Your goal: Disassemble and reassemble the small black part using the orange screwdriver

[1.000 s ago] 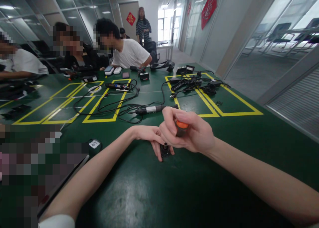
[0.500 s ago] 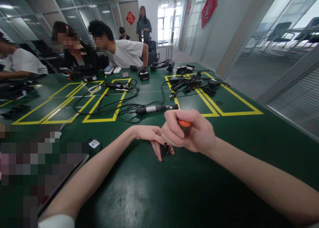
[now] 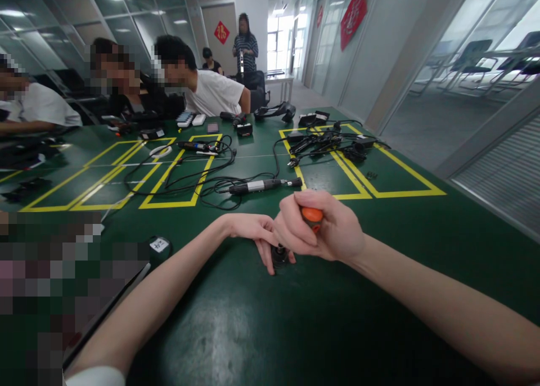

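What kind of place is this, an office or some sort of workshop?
Probably a shared workroom inside an office building. A long green table is marked with yellow taped boxes and strewn with cables and chargers; glass partitions line the room, and other people sit working along the table.

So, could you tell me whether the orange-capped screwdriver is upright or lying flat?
Upright: the right hand holds the screwdriver cap-up over the small black part.

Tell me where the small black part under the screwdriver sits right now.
In the head view, the small black part sits on the green table near centre, pinned by the left hand, directly below the right hand gripping the orange-capped screwdriver.
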